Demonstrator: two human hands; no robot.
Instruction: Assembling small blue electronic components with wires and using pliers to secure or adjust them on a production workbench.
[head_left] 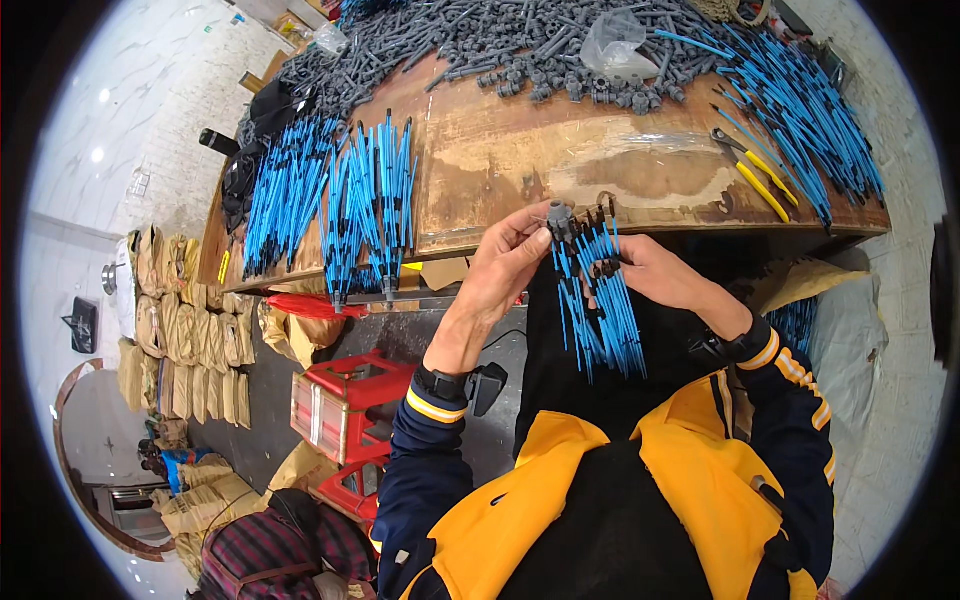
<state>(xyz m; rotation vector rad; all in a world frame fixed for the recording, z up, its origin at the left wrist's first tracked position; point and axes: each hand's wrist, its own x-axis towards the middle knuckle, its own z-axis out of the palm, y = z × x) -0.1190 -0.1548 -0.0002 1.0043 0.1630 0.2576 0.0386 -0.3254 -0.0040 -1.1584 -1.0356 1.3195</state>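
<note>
Over my lap, just off the table's front edge, I hold a bundle of thin blue rods with black ends (pixel 615 335). The fingers of my right hand (pixel 662 272) are wrapped round the bundle from the right, and the rods hang downward. Between the thumb and fingers of my left hand (pixel 495 262) is a small dark grey plastic fitting (pixel 560 214), at the upper left of the bundle. Whether the fitting is joined to a rod, I cannot tell. My fingers hide part of the bundle.
A wooden table (pixel 480 175) carries a big heap of grey plastic parts (pixel 480 45). More blue rods lie at its left (pixel 290 195) and right (pixel 800 110). Yellow-handled pliers (pixel 755 175) rest near the right edge. Red stools (pixel 365 395) stand on the floor, left.
</note>
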